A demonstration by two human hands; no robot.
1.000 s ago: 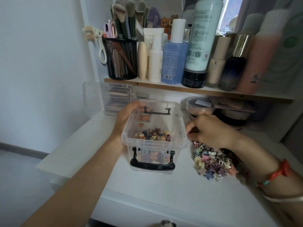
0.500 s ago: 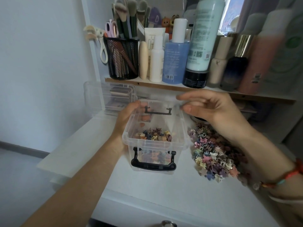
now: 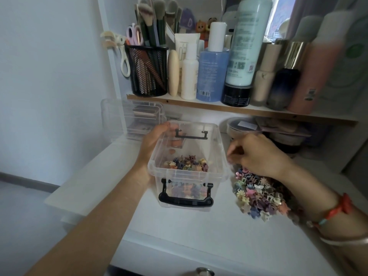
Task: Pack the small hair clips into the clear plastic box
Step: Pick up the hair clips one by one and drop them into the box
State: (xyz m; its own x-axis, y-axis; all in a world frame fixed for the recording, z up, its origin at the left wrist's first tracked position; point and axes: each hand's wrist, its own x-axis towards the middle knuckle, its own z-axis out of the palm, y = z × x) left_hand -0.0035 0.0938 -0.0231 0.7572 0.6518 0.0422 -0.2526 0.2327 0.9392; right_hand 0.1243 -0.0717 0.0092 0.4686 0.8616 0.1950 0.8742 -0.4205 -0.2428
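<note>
The clear plastic box point(image 3: 217, 148) with black handles stands open on the white tabletop, and several small coloured hair clips point(image 3: 186, 165) lie on its bottom. My left hand point(image 3: 152, 142) grips the box's left wall near the far corner. To the right of the box lies a pile of small pastel hair clips point(image 3: 256, 194). My right hand point(image 3: 256, 154) rests on the far end of that pile with its fingers curled downward; whether a clip is pinched between them is hidden.
A shelf point(image 3: 239, 110) just above holds a black mesh brush cup point(image 3: 148, 70) and several bottles. A clear organiser point(image 3: 131, 118) stands behind the box at the left. Round containers point(image 3: 241, 126) sit under the shelf at the right. The tabletop's left edge is close to my left forearm.
My right hand has dropped from above the box's far right corner back down onto the clip pile. My left hand and the box have stayed put.
</note>
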